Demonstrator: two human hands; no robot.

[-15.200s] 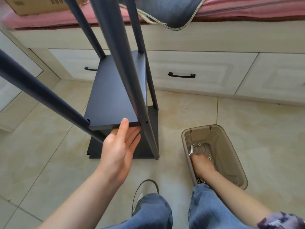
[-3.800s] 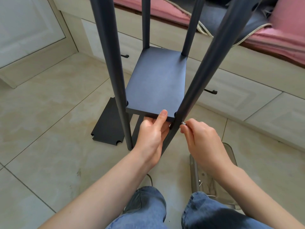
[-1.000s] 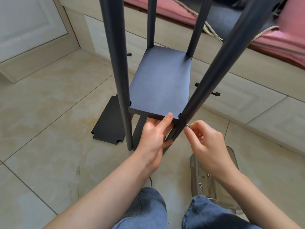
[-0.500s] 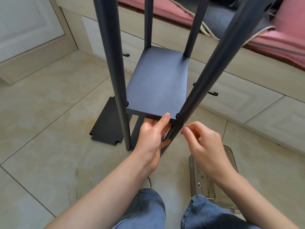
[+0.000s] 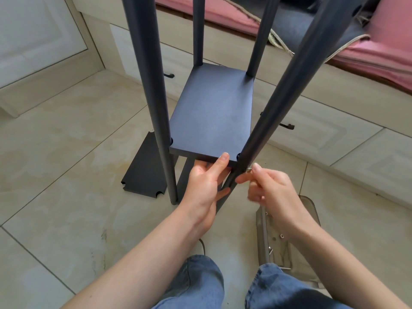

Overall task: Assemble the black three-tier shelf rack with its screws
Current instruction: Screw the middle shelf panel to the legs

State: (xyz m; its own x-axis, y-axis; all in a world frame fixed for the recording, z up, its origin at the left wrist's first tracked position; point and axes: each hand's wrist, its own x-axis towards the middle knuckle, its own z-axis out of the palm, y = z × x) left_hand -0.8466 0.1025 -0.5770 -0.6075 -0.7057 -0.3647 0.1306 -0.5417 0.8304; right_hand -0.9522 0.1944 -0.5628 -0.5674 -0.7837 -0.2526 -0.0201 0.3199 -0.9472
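Screw [image 5: 248,169] now deeper, between right-hand [image 5: 270,190] fingertips

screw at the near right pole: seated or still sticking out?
Sticking out. The screw head stands clear of the near right pole, pinched by the right hand. Thread depth: cannot tell.

Left hand [image 5: 206,181] under front edge of black shelf [image 5: 214,114], thumb up on its rim. Right hand [image 5: 270,192] pinches small screw [image 5: 248,169] against near right post [image 5: 287,90]. Loose shelf panel [image 5: 145,170] flat on tile floor [image 5: 66,141]. Clear bin [image 5: 310,219] beside right knee.
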